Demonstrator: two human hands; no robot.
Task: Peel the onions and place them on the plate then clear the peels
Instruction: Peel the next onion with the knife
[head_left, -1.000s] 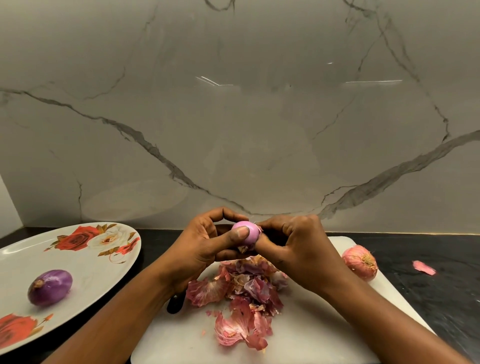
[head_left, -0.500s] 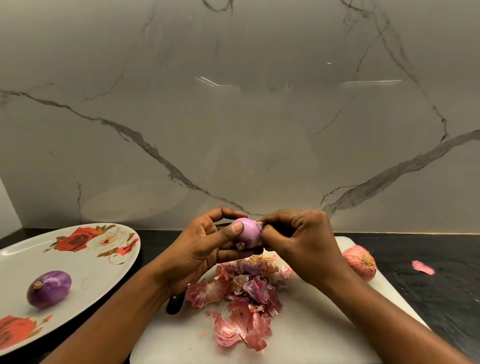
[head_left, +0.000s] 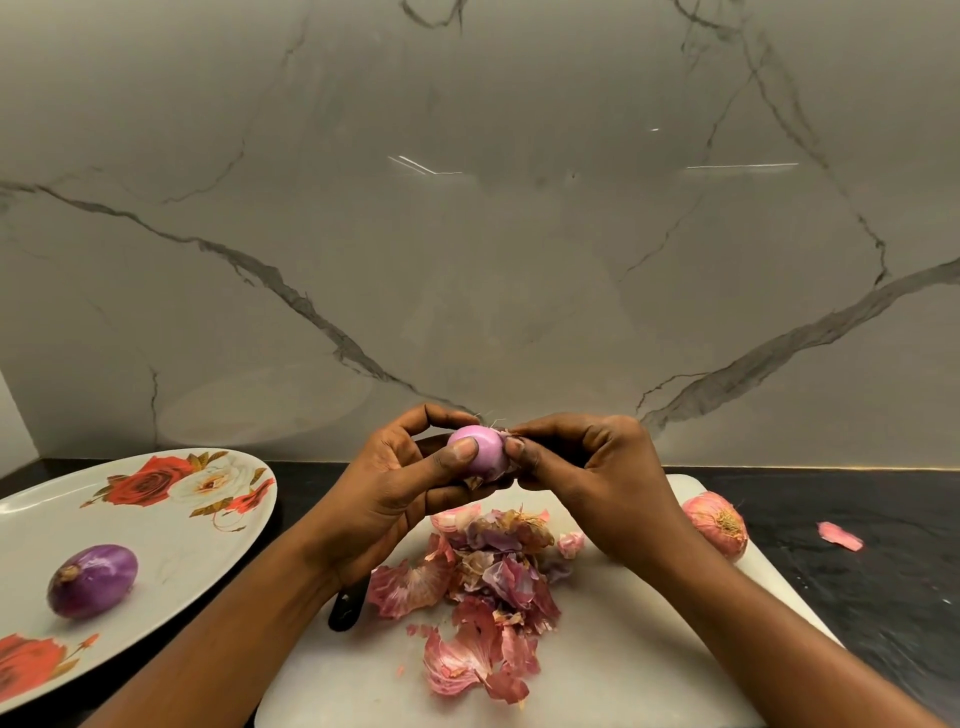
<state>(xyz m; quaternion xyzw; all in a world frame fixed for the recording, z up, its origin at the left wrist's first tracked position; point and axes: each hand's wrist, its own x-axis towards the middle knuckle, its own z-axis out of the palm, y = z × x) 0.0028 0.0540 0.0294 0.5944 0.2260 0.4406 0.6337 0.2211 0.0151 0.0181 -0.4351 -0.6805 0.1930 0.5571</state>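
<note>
**Midway through peeling: hazards around the held onion**

Leftmost, one peeled onion (head_left: 93, 581) is seen lying loose on the flowered plate (head_left: 171, 551). Being round, it could be rolled off if the plate were knocked. The left hand (head_left: 395, 493) is curled round the second onion (head_left: 475, 451), which is held above the cutting board (head_left: 597, 675). The thumb is pressed flat on its glossy front and the fingers are closed behind it. Such bare flesh is judged slippery: if the skin is tugged harder than the grip allows, the onion may be pulled free and dropped into the peels (head_left: 488, 582) heaped beneath. A dark handle (head_left: 347, 605), probably a knife's, is partly hidden under the left wrist and the heap, and it could be caught unseen when the peels are gathered. At the onion's right end a scrap of skin (head_left: 506, 432) is pinched between thumb and forefinger of the right hand (head_left: 597, 478). Skin this thin may be torn short, leaving shreds behind. Further right, an unpeeled onion (head_left: 717, 522) rests at the board's edge, where it might be nudged onto the counter (head_left: 883, 597). One stray peel (head_left: 839, 535) lies apart there and may be missed in clearing.
</note>
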